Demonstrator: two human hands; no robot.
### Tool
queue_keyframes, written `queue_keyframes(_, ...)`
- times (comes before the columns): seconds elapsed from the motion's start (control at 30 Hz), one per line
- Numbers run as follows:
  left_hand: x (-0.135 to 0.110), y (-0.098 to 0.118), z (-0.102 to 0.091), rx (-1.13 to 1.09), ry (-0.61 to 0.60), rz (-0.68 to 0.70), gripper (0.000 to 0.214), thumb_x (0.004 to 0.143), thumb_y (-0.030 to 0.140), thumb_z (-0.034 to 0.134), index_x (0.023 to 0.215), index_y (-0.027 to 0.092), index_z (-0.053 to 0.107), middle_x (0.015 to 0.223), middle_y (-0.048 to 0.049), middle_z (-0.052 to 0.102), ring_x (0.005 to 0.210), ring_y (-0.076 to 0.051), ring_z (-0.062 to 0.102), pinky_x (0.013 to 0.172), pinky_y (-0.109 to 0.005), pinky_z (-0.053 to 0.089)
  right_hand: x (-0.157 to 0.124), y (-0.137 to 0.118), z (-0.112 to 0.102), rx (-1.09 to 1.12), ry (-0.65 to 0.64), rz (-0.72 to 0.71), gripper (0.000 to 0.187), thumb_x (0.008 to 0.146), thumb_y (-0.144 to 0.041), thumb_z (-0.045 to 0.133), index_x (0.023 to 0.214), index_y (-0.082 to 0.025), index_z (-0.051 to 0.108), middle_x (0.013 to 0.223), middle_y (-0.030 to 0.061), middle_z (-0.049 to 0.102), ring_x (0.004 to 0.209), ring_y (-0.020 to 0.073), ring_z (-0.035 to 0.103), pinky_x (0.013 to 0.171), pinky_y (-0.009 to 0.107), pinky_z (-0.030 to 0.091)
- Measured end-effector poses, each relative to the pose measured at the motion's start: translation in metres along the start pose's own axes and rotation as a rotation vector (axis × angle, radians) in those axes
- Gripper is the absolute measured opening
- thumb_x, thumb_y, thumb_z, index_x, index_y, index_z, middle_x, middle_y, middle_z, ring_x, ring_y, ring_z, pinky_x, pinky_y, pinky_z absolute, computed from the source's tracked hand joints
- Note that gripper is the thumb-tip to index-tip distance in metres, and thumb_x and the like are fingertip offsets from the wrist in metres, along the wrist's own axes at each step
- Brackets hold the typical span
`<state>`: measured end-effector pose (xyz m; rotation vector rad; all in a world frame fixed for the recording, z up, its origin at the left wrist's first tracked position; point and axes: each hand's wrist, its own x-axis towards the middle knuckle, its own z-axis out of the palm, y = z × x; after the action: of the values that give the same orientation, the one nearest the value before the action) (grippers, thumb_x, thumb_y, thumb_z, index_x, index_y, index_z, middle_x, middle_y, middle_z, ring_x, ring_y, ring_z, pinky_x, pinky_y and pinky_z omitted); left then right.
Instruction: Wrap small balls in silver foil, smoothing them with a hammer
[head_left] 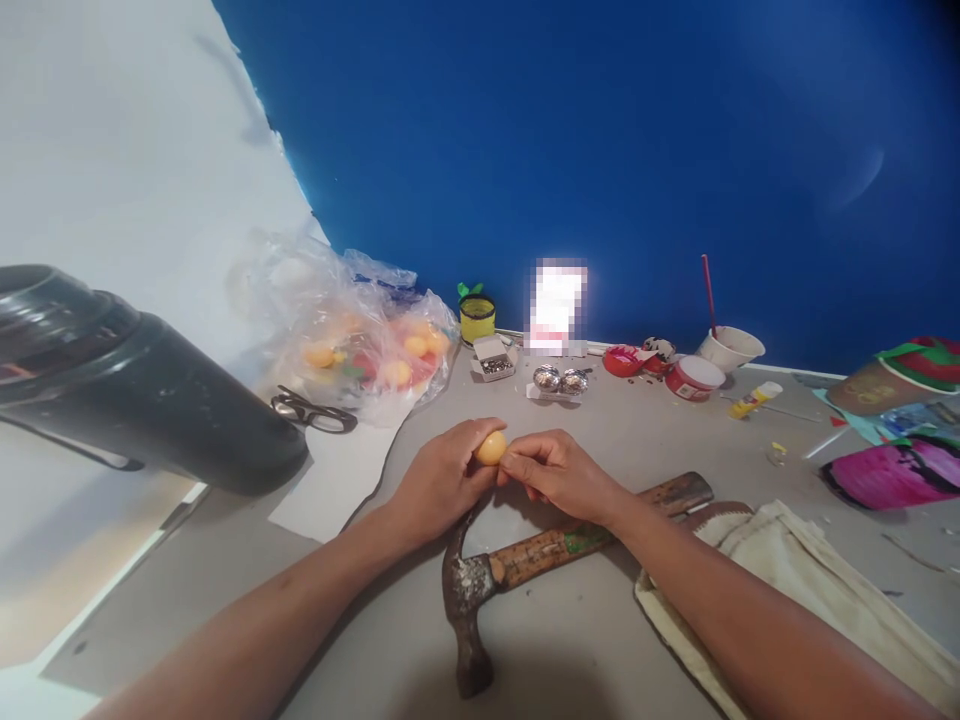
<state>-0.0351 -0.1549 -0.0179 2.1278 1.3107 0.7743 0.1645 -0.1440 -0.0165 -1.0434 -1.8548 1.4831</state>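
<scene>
A small yellow-orange ball [491,448] is gripped between the thumb and fingers of my left hand [448,468]. My right hand [553,464] is pinched closed against the ball's right side; whatever sits between its fingertips is too small to make out. Beneath both hands lies a claw hammer [540,553], its head toward me and its wooden handle running to the right under my right wrist. Beyond the hands is a small open box [493,360] of shiny metal bits. Two silver, studded-looking balls [561,381] rest in a shallow white tray beside it.
A large dark flask [150,390] leans in from the left. Glasses [315,410] and a clear bag of orange balls [375,350] lie behind it. A cream cloth [795,590] is under my right forearm. Cups, a glue stick [754,400] and a pink container [896,473] stand rightward.
</scene>
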Motion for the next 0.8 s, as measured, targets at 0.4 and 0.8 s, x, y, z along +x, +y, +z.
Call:
queue_keyframes(0.4,0.0008,-0.0065,0.0005,0.124,0.000,-0.052,0.039,0.087,0.029,0.063,0.126,0.022,0.064,0.122,-0.0100,0.072,0.110,-0.030,0.066,0.095,-0.039,0.048,-0.0008,0.0060,0.0040,-0.236,0.022,-0.167,0.032,0.101,-0.035,0.045,0.085,-0.019,0.067,0.058,-0.0038,0.055,0.056,0.0120,0.050,0.060,0.024,0.038)
queue_keyframes(0.8,0.0011,-0.0005,-0.0010,0.061,-0.021,-0.055,0.037,0.082,0.020,0.060,0.120,0.023,0.064,0.113,-0.0089,0.070,0.106,-0.029,0.064,0.095,-0.040,0.048,0.0012,0.0070,0.0055,-0.294,0.092,-0.207,0.037,0.094,-0.033,0.055,0.059,-0.019,0.056,0.059,-0.0032,0.044,0.060,0.0120,0.039,0.058,0.026,0.027)
